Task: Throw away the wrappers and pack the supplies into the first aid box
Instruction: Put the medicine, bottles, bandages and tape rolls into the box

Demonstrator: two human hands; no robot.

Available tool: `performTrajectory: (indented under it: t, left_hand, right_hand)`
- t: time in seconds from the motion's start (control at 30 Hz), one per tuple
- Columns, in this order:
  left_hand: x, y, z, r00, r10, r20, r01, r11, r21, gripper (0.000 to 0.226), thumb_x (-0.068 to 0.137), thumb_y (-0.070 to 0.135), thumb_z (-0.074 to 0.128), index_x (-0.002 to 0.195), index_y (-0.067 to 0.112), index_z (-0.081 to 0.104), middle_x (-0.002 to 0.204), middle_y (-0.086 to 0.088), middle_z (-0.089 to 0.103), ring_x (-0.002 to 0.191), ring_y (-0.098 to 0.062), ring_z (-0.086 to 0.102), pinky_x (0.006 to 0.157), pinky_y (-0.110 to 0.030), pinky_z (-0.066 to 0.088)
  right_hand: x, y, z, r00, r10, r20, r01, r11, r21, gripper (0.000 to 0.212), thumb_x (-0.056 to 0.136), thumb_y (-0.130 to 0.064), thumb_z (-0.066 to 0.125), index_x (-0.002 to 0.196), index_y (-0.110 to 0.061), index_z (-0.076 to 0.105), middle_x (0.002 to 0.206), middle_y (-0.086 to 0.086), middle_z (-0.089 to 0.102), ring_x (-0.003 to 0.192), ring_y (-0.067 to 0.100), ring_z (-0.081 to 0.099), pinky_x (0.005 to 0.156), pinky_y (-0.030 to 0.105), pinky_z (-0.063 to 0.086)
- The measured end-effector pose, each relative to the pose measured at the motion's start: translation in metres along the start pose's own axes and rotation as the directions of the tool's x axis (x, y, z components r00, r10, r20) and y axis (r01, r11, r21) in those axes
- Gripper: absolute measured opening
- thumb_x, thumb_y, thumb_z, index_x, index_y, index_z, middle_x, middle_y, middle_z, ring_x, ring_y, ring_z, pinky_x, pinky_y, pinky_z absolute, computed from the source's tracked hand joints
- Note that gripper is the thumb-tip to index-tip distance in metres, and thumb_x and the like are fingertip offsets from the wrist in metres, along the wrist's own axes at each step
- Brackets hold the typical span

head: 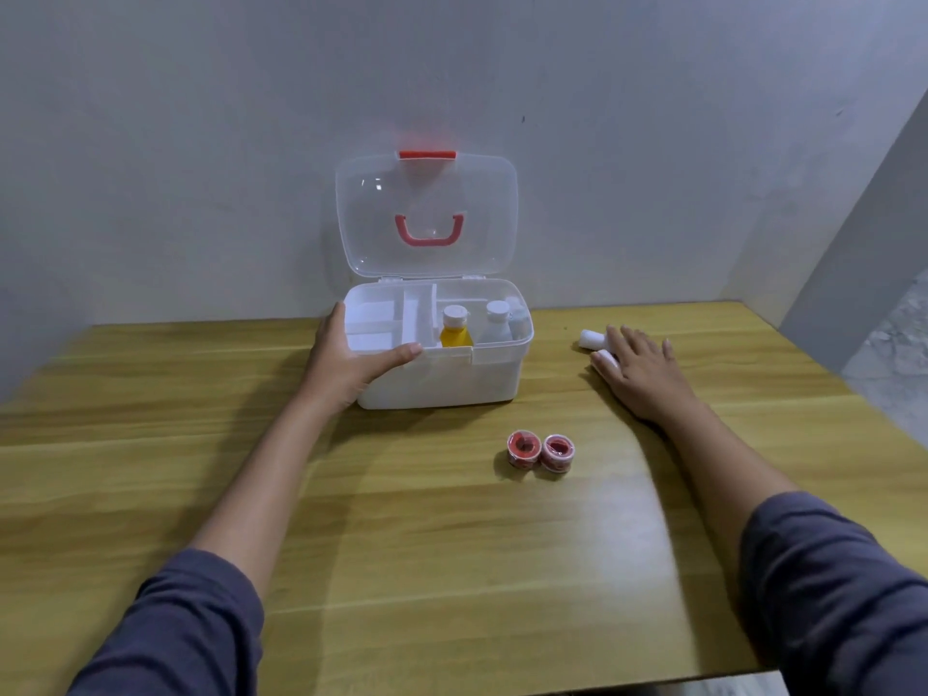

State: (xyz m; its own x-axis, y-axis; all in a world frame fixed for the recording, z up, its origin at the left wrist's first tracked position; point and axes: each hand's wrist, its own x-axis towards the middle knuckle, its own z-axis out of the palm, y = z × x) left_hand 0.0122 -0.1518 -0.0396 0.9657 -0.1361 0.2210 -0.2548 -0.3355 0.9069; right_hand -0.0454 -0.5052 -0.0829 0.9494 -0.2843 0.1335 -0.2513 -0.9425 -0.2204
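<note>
The white first aid box (452,381) stands open near the wall, its clear lid (427,213) upright. Inside on the right are a yellow bottle (455,334) and a white bottle (496,321); a white divider tray (381,324) fills the left. My left hand (351,361) grips the box's front left corner, thumb along the rim. My right hand (640,366) lies over white gauze rolls (592,339) on the table right of the box, fingers spread; the grasp is unclear. Two red tape rolls (540,452) sit in front of the box.
The wooden table (401,545) ends at its right edge (853,384), with pale floor beyond. A grey wall stands right behind the box.
</note>
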Motion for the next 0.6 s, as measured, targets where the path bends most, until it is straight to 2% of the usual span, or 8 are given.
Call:
performTrajectory:
  t: [0.1,0.17,0.2,0.27,0.33,0.43,0.53,0.6]
  left_hand:
    - [-0.001,0.0,0.0,1.0,0.01,0.011,-0.01,1.0,-0.017,0.077,0.06,0.038,0.091,0.125,0.027,0.051,0.132,0.002,0.058,0.119,-0.015,0.055,0.078,-0.01,0.039]
    - [-0.001,0.0,0.0,1.0,0.007,0.012,-0.007,0.999,-0.035,0.084,0.053,0.046,0.09,0.125,0.028,0.05,0.132,0.004,0.057,0.118,-0.013,0.055,0.078,-0.009,0.039]
    - [-0.001,0.0,0.001,1.0,0.01,0.007,-0.009,0.999,-0.039,0.082,0.057,0.043,0.091,0.126,0.028,0.049,0.132,0.006,0.055,0.117,-0.012,0.053,0.077,-0.008,0.038]
    - [-0.001,0.0,0.001,1.0,0.002,0.0,-0.002,0.999,-0.038,0.078,0.067,0.033,0.09,0.131,0.025,0.047,0.133,0.007,0.05,0.118,-0.011,0.049,0.084,-0.012,0.04]
    - [-0.003,0.002,0.0,1.0,-0.014,0.011,0.014,0.999,-0.037,0.09,0.056,0.048,0.09,0.133,0.023,0.049,0.137,0.005,0.053,0.122,-0.014,0.052,0.098,-0.026,0.044]
    - [-0.006,0.008,-0.003,0.999,-0.045,0.008,0.046,0.999,-0.02,0.101,0.041,0.062,0.084,0.131,0.026,0.052,0.138,-0.001,0.056,0.126,-0.019,0.055,0.104,-0.036,0.046]
    - [-0.008,0.011,-0.004,0.997,-0.072,0.0,0.072,0.997,-0.004,0.106,0.039,0.063,0.084,0.132,0.024,0.051,0.139,-0.002,0.056,0.127,-0.021,0.054,0.104,-0.037,0.046]
    - [-0.01,0.014,-0.004,0.997,-0.077,0.004,0.077,0.997,-0.008,0.107,0.037,0.062,0.084,0.132,0.023,0.051,0.138,-0.002,0.056,0.126,-0.022,0.054,0.104,-0.037,0.046]
  right_hand:
    - [0.007,-0.002,0.0,0.999,-0.013,-0.049,0.013,1.0,0.01,0.054,0.097,-0.042,0.029,0.144,-0.015,0.025,0.141,0.015,0.042,0.13,0.033,0.036,0.11,0.044,0.023]
    - [0.006,-0.006,0.0,0.996,-0.03,-0.08,0.029,1.0,-0.012,0.05,0.097,-0.039,0.031,0.141,-0.016,0.031,0.134,0.015,0.047,0.123,0.034,0.042,0.101,0.042,0.032]
    - [0.004,-0.009,0.0,0.995,-0.041,-0.09,0.038,0.999,-0.03,0.049,0.096,-0.039,0.033,0.14,-0.017,0.032,0.131,0.015,0.048,0.121,0.034,0.043,0.097,0.042,0.035]
    - [-0.001,-0.014,0.001,0.994,-0.057,-0.096,0.051,0.997,-0.065,0.048,0.096,-0.038,0.037,0.138,-0.016,0.035,0.127,0.016,0.048,0.117,0.035,0.043,0.092,0.043,0.038]
    - [-0.009,-0.019,0.001,0.993,-0.055,-0.101,0.045,0.994,-0.099,0.047,0.095,-0.038,0.039,0.135,-0.015,0.037,0.125,0.017,0.049,0.114,0.035,0.044,0.089,0.042,0.039]
    - [-0.021,-0.027,-0.003,0.994,-0.047,-0.096,0.035,0.992,-0.12,0.045,0.093,-0.038,0.041,0.131,-0.013,0.04,0.121,0.018,0.05,0.111,0.036,0.046,0.089,0.042,0.039]
    - [-0.036,-0.033,-0.005,0.997,-0.02,-0.068,0.017,0.999,-0.039,0.041,0.093,-0.035,0.043,0.127,-0.012,0.042,0.118,0.018,0.051,0.111,0.036,0.046,0.088,0.04,0.039]
    - [-0.043,-0.035,-0.01,0.996,0.008,-0.086,-0.001,0.997,0.078,0.038,0.093,-0.032,0.044,0.123,-0.011,0.046,0.113,0.019,0.052,0.108,0.037,0.048,0.086,0.041,0.041]
